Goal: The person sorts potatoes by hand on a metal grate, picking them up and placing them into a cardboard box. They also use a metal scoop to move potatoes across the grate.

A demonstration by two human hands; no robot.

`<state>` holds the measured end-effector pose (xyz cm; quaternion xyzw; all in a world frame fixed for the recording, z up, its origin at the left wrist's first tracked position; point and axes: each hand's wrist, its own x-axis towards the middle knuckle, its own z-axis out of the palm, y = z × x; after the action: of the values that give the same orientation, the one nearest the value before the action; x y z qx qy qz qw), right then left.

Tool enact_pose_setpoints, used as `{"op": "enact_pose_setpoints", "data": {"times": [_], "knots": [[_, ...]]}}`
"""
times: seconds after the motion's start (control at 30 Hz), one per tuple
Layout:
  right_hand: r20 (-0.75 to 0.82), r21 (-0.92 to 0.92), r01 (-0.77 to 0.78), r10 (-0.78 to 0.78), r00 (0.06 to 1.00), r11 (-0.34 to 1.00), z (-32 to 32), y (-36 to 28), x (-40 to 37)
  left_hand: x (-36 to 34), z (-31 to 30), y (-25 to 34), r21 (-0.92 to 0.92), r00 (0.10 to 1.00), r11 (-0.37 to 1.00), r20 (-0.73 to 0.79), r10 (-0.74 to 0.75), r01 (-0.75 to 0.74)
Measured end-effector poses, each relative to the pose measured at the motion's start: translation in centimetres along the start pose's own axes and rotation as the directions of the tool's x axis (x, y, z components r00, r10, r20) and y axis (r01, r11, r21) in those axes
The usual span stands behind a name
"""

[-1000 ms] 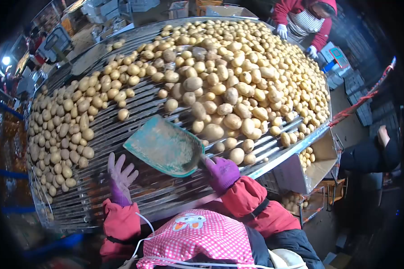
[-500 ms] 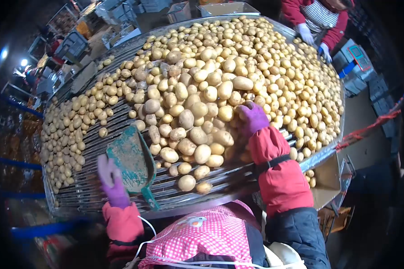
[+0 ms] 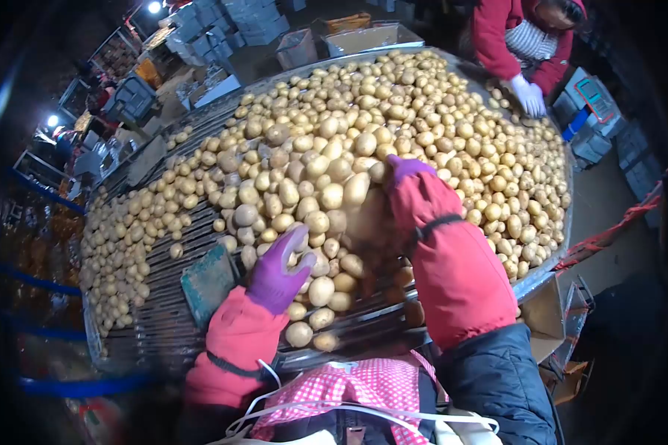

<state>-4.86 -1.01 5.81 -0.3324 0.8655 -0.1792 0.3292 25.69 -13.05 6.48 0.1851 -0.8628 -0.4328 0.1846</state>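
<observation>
A large heap of potatoes [image 3: 334, 196] covers the slatted sorting table [image 3: 152, 326]. My left hand [image 3: 280, 271], in a purple glove, is at the heap's near left edge, fingers and thumb apart, beside several potatoes. Farther in and to the right, my right hand [image 3: 410, 170], also gloved in purple, reaches among the potatoes. Its fingers are mostly hidden, so whether it holds one does not show. Left of my left hand, a worn green scoop [image 3: 209, 282] lies on the slats, partly covered by my sleeve.
Across the table at the far right, a person in a red top works at the potatoes with white-gloved hands [image 3: 528, 96]. An open cardboard box [image 3: 543, 315] stands below the right edge. A red rope [image 3: 616, 222] runs off to the right. Grey crates [image 3: 590, 137] stand beyond.
My left hand has moved right, from beyond the scoop to the potatoes. My right hand has shifted slightly up and left in view. The other person's hands have come together.
</observation>
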Motion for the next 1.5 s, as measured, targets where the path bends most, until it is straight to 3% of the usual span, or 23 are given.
{"op": "enact_pose_setpoints", "data": {"times": [0.07, 0.17, 0.33, 0.5, 0.53, 0.63, 0.77, 0.83, 0.87, 0.9, 0.93, 0.97, 1.03, 1.07, 1.1, 1.13, 1.17, 1.2, 1.23, 1.3, 1.4, 1.43, 1.5], "knots": [[-0.383, 0.363, 0.366, -0.221, 0.897, 0.857, 2.2, 4.4, -0.4, 3.9, 1.0, 0.0, 0.091, 0.989, 0.985, 0.012, 0.144, -0.145], [-0.293, 0.918, 0.323, -0.156, 0.943, 0.229, 5.6, 8.3, -6.2, 9.6, 4.3, -2.4, 0.354, 0.959, 0.894, 0.040, 0.279, -0.275], [-0.557, 0.777, 0.521, -0.002, 0.830, -0.353, 11.6, 12.2, -16.1, 16.0, 10.7, -3.0, 0.794, 0.944, 0.594, 0.284, -0.168, -0.132], [-0.581, 0.524, 0.561, 0.212, 0.786, -0.641, 13.0, 16.0, -28.0, 18.9, 11.0, -5.5, 0.722, 0.890, 0.641, 0.438, -0.131, -0.261], [-0.596, 0.504, 0.566, 0.212, 0.775, -0.653, 14.0, 17.8, -30.0, 17.3, 10.1, -1.7, 0.716, 0.909, 0.673, 0.386, -0.160, -0.186], [-0.618, 0.458, 0.688, 0.355, 0.702, -0.563, 17.8, 22.4, -37.5, 15.6, 9.4, -4.3, 0.545, 0.917, 0.753, 0.348, 0.197, -0.369], [-0.562, 0.469, 0.835, 0.631, 0.535, -0.289, 25.1, 29.0, -49.2, 8.6, 13.9, 2.9, 0.040, 0.938, 0.946, 0.153, 0.311, -0.321], [-0.475, 0.483, 0.776, 0.623, 0.622, -0.406, 28.3, 32.7, -54.2, 5.7, 17.9, 6.1, -0.212, 0.852, 0.878, 0.228, 0.471, -0.429], [-0.350, 0.526, 0.790, 0.767, 0.538, -0.314, 30.3, 35.4, -55.9, 4.0, 20.8, 7.1, -0.398, 0.790, 0.808, 0.263, 0.553, -0.434], [-0.479, 0.770, 0.591, 0.830, 0.286, 0.241, 32.3, 39.2, -57.0, 0.7, 22.4, 11.1, -0.366, 0.851, 0.901, 0.372, 0.370, -0.232], [-0.567, 0.823, 0.044, 0.824, 0.009, 0.566, 34.5, 43.1, -58.3, -1.9, 24.3, 13.4, -0.542, 0.766, 0.764, 0.304, 0.567, -0.350], [-0.670, 0.737, 0.130, 0.742, 0.017, 0.663, 34.4, 43.1, -57.6, -3.4, 26.2, 14.2, -0.407, 0.741, 0.776, 0.283, 0.609, -0.483], [-0.793, 0.563, 0.324, 0.607, -0.048, 0.761, 33.7, 42.5, -56.2, -5.4, 28.4, 16.4, -0.559, 0.593, 0.650, 0.315, 0.741, -0.515], [-0.728, 0.660, 0.469, 0.655, 0.203, 0.588, 31.5, 39.8, -56.1, -6.7, 28.9, 19.0, -0.483, 0.486, 0.564, 0.290, 0.825, -0.670], [-0.718, 0.594, 0.781, 0.564, 0.407, 0.193, 29.8, 37.1, -54.0, -8.0, 30.2, 19.4, -0.491, 0.428, 0.515, 0.286, 0.857, -0.703], [-0.673, 0.506, 0.806, 0.445, 0.591, -0.306, 28.1, 34.3, -52.0, -9.4, 31.5, 19.7, -0.500, 0.368, 0.463, 0.282, 0.886, -0.732], [-0.571, 0.671, 0.741, 0.658, 0.491, 0.028, 24.3, 26.1, -50.0, -10.7, 33.5, 18.7, -0.587, 0.371, 0.470, 0.289, 0.883, -0.660], [-0.454, 0.708, 0.704, 0.726, 0.517, -0.058, 23.5, 23.0, -48.5, -11.8, 34.3, 19.8, -0.573, 0.292, 0.450, 0.351, 0.890, -0.685], [-0.703, 0.643, 0.747, 0.520, 0.485, 0.172, 24.7, 22.2, -46.8, -13.5, 33.7, 21.1, -0.647, 0.254, 0.464, 0.396, 0.882, -0.605], [-0.572, 0.552, 0.832, 0.696, 0.433, -0.064, 25.2, 19.8, -46.0, -15.6, 34.1, 19.9, -0.642, 0.189, 0.499, 0.490, 0.851, -0.582], [-0.392, 0.661, 0.723, 0.730, 0.560, -0.200, 27.8, 21.9, -48.7, -16.1, 33.6, 19.2, -0.429, 0.094, 0.900, 0.896, 0.435, -0.070], [-0.335, 0.715, 0.662, 0.721, 0.606, -0.224, 27.2, 21.4, -50.2, -16.2, 33.5, 19.2, -0.456, 0.075, 0.889, 0.886, 0.457, -0.026], [-0.340, 0.810, 0.586, 0.808, 0.481, -0.008, 27.6, 20.8, -49.6, -16.0, 33.0, 18.9, -0.498, 0.045, 0.866, 0.867, 0.496, 0.056]]}}
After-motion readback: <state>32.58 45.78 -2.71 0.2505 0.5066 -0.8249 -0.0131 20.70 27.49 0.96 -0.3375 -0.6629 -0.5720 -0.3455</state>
